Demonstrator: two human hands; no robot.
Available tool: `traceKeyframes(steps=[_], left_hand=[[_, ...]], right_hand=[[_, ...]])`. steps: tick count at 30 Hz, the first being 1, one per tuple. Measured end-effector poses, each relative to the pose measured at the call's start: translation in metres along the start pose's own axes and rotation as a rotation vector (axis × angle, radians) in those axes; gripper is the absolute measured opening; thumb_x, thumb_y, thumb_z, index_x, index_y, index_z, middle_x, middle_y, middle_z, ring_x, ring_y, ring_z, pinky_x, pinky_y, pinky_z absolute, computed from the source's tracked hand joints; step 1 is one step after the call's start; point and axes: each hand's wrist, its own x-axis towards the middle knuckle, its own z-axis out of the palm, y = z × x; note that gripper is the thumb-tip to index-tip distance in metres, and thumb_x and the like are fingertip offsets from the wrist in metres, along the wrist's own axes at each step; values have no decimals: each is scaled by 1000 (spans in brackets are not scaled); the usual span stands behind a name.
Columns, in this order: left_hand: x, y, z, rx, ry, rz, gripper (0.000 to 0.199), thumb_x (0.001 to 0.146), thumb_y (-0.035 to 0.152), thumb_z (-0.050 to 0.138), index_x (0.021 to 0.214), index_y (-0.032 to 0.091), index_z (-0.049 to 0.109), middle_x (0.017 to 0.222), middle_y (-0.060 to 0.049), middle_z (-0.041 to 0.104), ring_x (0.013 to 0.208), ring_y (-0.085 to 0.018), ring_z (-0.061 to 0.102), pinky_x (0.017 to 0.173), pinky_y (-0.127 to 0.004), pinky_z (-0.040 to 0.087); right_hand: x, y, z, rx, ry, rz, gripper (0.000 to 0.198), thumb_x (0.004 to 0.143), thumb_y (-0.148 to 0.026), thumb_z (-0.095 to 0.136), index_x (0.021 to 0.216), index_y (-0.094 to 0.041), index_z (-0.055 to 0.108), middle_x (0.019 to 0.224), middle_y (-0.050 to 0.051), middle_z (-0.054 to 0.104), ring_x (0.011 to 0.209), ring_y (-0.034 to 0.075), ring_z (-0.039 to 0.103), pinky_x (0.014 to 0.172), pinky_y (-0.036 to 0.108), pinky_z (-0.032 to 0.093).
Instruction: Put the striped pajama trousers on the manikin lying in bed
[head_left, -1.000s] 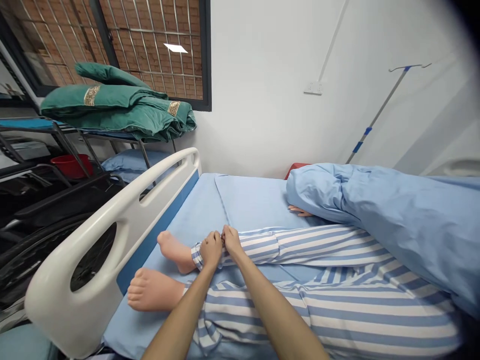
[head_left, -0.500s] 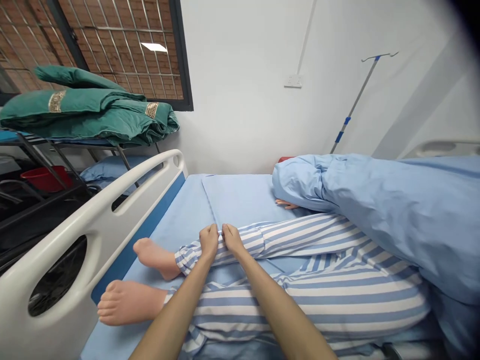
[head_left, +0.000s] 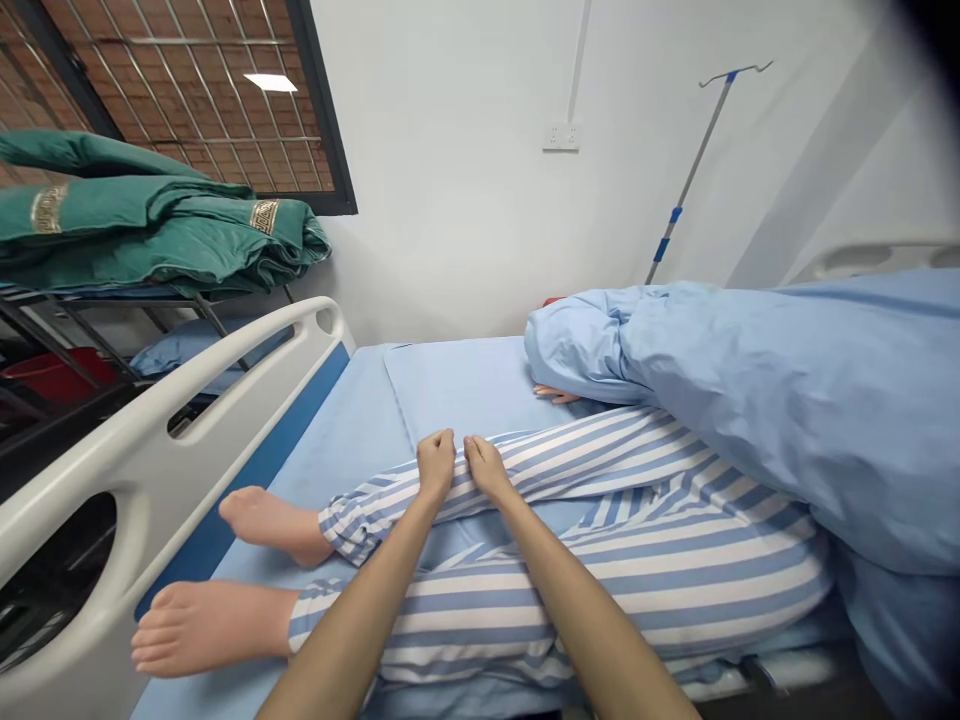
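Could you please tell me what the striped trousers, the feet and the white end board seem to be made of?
Striped trousers: matt woven cloth, perhaps cotton, since they crease and bunch softly.
Feet: probably smooth rubber or soft plastic, from their even, moulded-looking surface.
White end board: likely moulded plastic, slightly glossy, with rounded edges and soft highlights.

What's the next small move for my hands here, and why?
Perhaps ease your left hand toward the far foot and smooth the cuff: it looks bunched, and that hand, curled at the far striped trouser leg, is nearer than your right hand.
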Motion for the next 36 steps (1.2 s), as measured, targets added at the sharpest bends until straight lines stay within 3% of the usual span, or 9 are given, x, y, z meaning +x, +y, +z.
traceKeyframes(steps=[4,8,13,17,20,24,29,36], left_hand=[[-9,1,25,130,13,-18,31,69,36,34,45,17,40,45,3,38,47,-8,32,47,-21,22],[-12,-6,28,236,14,-8,33,69,37,35,44,17,36,45,4,34,48,-8,30,47,-22,20],[-5,11,35,78,-32,-55,30,68,35,34,43,18,32,43,4,30,45,-7,30,46,-21,23],[-5,40,64,-115,-66,-35,30,68,35,34,44,18,33,41,4,32,44,-7,32,47,-20,28],[-12,50,89,-139,-77,-30,30,68,35,33,44,18,33,42,4,32,44,-7,32,47,-20,27],[-24,40,107,43,-65,23,31,69,36,36,44,17,38,44,3,35,48,-8,32,47,-21,22],[-24,31,107,209,-92,38,34,70,38,34,44,17,33,44,4,31,47,-8,31,46,-21,20],[-9,63,132,-1,-185,146,34,71,37,33,43,18,33,41,4,32,45,-8,33,48,-21,26]], right_hand=[[7,-4,-14,41,15,18,35,83,-37,23,56,-19,38,50,-3,39,50,10,39,51,21,28],[11,-2,-50,-42,51,-53,35,83,-37,25,57,-19,39,51,-3,41,52,10,40,52,21,28],[8,16,-71,-149,112,-1,34,83,-36,25,57,-19,39,51,-3,41,51,10,40,52,21,26],[10,24,-67,-78,159,24,35,82,-37,24,58,-19,41,51,-3,43,51,10,40,51,21,27],[17,26,-74,21,162,67,37,82,-37,22,56,-19,41,49,-3,43,50,10,40,50,21,29],[24,24,-105,-34,168,20,35,82,-36,26,55,-18,41,51,-2,44,52,10,42,52,21,29],[18,33,-144,-143,226,-37,34,82,-36,28,55,-19,40,50,-3,43,51,10,40,53,22,28],[21,59,-146,220,248,121,36,78,-45,30,55,-19,40,46,-3,41,45,9,39,45,21,30]])
